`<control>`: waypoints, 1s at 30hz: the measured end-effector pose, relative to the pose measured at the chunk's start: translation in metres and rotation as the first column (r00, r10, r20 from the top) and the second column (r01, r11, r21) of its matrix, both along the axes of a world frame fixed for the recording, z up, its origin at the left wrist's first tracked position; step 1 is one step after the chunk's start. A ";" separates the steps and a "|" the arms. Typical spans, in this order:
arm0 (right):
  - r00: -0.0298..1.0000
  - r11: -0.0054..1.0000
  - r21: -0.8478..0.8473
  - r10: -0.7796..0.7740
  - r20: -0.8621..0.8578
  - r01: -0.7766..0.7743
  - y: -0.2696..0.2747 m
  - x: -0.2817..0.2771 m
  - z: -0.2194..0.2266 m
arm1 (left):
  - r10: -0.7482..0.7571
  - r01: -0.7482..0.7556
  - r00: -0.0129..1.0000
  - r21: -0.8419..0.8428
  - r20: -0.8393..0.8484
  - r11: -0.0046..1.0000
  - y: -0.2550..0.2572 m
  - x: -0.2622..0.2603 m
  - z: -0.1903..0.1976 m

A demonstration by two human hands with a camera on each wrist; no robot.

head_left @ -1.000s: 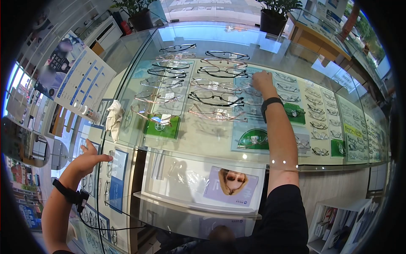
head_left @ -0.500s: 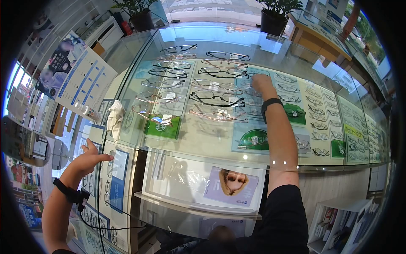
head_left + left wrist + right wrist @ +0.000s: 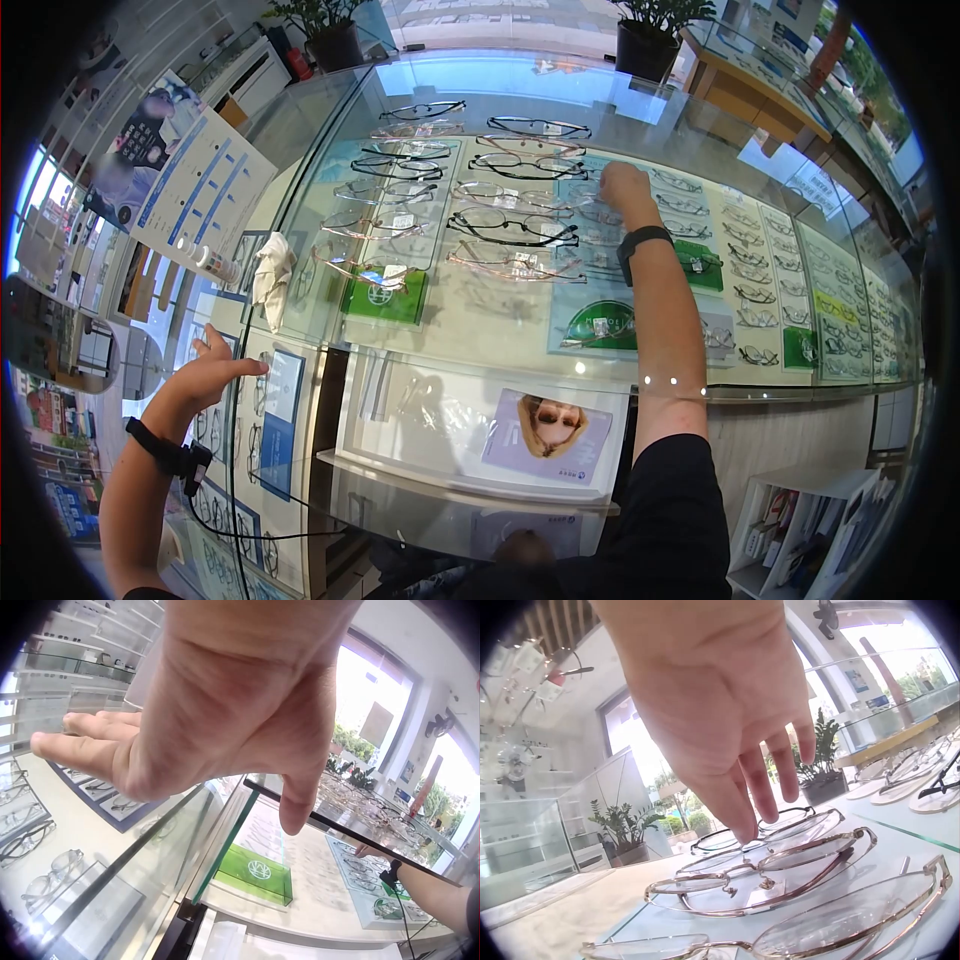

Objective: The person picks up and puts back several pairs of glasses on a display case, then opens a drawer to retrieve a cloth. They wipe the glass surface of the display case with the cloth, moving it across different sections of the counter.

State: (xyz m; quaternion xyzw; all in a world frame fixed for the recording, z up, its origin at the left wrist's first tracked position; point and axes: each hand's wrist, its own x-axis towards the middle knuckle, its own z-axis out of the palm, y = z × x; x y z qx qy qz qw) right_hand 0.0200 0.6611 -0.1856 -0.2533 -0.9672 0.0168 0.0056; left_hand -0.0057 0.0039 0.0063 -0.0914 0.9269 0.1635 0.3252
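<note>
My right hand (image 3: 627, 192) reaches under the glass top into the display case, over a light-blue panel (image 3: 572, 330) bearing a column of eyeglasses. In the right wrist view, its thumb and forefinger pinch the bridge of a thin-framed pair of eyeglasses (image 3: 725, 860); the other fingers hang down. Nearer that camera lie a rose-gold pair (image 3: 810, 859) with a tag and a gold-rimmed pair (image 3: 847, 930). My left hand (image 3: 213, 377) holds nothing, fingers spread and thumb out, by the corner of the glass counter. In its wrist view the thumb overlaps the glass top's dark edge (image 3: 337, 825).
Two columns of tagged eyeglasses (image 3: 512, 230) lie on the glass top. A crumpled cloth (image 3: 271, 283), a small white bottle (image 3: 210, 262) and a printed sign (image 3: 190, 185) stand at left. Green display blocks (image 3: 383, 298) sit inside the case. Below is an open drawer (image 3: 420, 430) with a poster.
My right hand has shifted slightly, staying over the same column of eyeglasses. The left hand has kept its place and spread pose.
</note>
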 end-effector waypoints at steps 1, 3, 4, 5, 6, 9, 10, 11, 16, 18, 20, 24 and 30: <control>1.000 1.000 0.010 -0.026 -0.006 0.026 0.002 0.000 -0.001 | 0.000 0.000 1.000 0.001 0.001 1.000 -0.001 0.000 -0.001; 0.999 0.998 0.023 -0.052 -0.014 0.052 0.006 0.001 -0.003 | -0.024 0.025 0.999 0.033 -0.025 0.999 -0.004 -0.001 -0.003; 0.998 0.999 0.014 -0.052 -0.032 0.052 0.007 0.001 -0.005 | -0.024 0.025 0.999 0.035 -0.026 0.999 -0.003 -0.001 -0.003; 0.997 0.999 0.004 -0.051 -0.049 0.052 0.009 0.001 -0.008 | -0.029 0.030 0.999 0.035 -0.020 0.999 -0.003 -0.001 -0.002; 0.997 0.999 0.004 -0.050 -0.050 0.051 0.006 0.002 -0.005 | -0.035 0.035 0.999 0.035 -0.014 0.999 -0.002 0.000 -0.001; 0.998 0.999 -0.009 -0.049 -0.036 0.049 0.001 0.006 0.000 | 0.010 -0.011 1.000 -0.033 -0.004 0.999 0.003 0.000 0.001; 0.999 0.999 0.009 -0.037 -0.034 0.038 0.002 0.005 -0.001 | 0.009 -0.009 1.000 -0.033 -0.003 0.999 0.003 0.000 0.001; 0.999 0.999 0.027 -0.025 -0.031 0.026 0.002 0.004 -0.001 | 0.005 -0.005 1.000 -0.020 0.000 1.000 0.003 0.000 0.001; 0.974 0.980 0.164 -0.076 -0.213 0.112 0.007 0.000 0.004 | -0.009 0.008 1.000 -0.026 -0.019 1.000 0.002 0.000 0.002; 0.965 0.976 0.168 -0.091 -0.245 0.135 0.002 0.001 0.025 | -0.007 0.006 1.000 -0.041 -0.028 0.999 0.007 0.003 0.005; 0.939 0.957 0.242 -0.069 -0.336 0.157 -0.005 -0.002 0.040 | -0.009 0.007 0.999 -0.043 -0.032 0.999 0.006 0.002 0.004; 0.962 0.962 0.236 -0.075 -0.262 0.140 -0.023 0.012 0.036 | -0.247 0.249 0.968 -0.114 0.029 0.962 -0.040 -0.029 -0.029; 0.950 0.944 0.328 0.137 -0.282 -0.039 -0.110 0.050 0.040 | -0.044 0.043 0.998 -0.015 -0.043 0.999 -0.005 -0.005 -0.003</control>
